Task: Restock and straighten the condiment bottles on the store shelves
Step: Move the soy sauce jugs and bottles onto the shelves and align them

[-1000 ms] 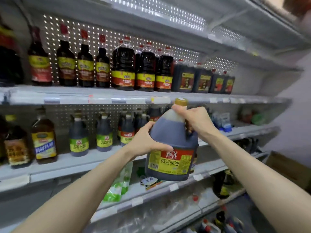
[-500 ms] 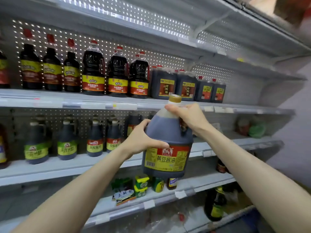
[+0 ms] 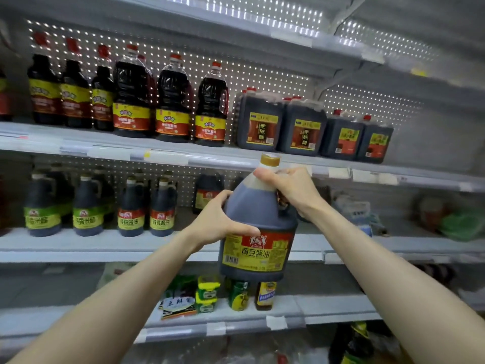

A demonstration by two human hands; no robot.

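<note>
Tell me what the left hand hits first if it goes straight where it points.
The soy sauce jug: the left hand grips its side. Beyond it, probably the dark bottle back on the middle shelf; depth is unclear.

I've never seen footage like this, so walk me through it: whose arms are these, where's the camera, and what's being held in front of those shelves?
No machine: a person wears a head camera, so you see their own arms. The left hand grips the side of a big soy sauce jug; the right hand grips it up by the neck, holding it off the shelves. The upper shelf carries red-capped soy sauce bottles and square vinegar jugs; the middle shelf, smaller dark bottles.
</note>
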